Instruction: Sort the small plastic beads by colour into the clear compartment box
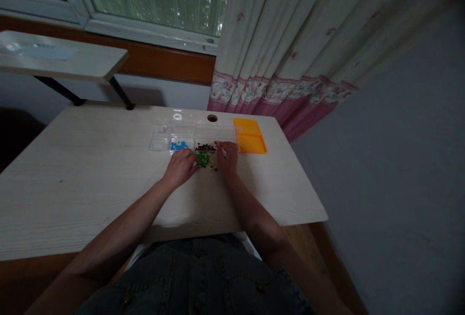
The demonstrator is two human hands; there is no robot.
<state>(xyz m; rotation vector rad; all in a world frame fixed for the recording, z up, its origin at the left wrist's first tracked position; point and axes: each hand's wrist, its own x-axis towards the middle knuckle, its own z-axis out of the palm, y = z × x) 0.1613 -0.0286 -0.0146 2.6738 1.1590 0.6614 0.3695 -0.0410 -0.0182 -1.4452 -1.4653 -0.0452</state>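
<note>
Denim lap (196, 276): nearest the lens in the head view, cut off by the lower edge.
Left hand (180, 167): one, with fingers curled over the green pieces (203, 159). I cannot tell whether its grip pinches any.
Right hand (227, 157): one, with fingers bent down at the near edge of the clear tray (163, 135). Its grip is hidden, so I cannot tell.
Green pieces: small heap on the surface (90, 169), between both hands and just before the clear tray. They are too small to count.
Clear tray: one, and its compartments hold blue pieces (179, 145) and dark brown pieces (205, 147).
Orange tray (250, 135): one, just right of the clear tray.
Lettering: too dim and small to make out.
</note>
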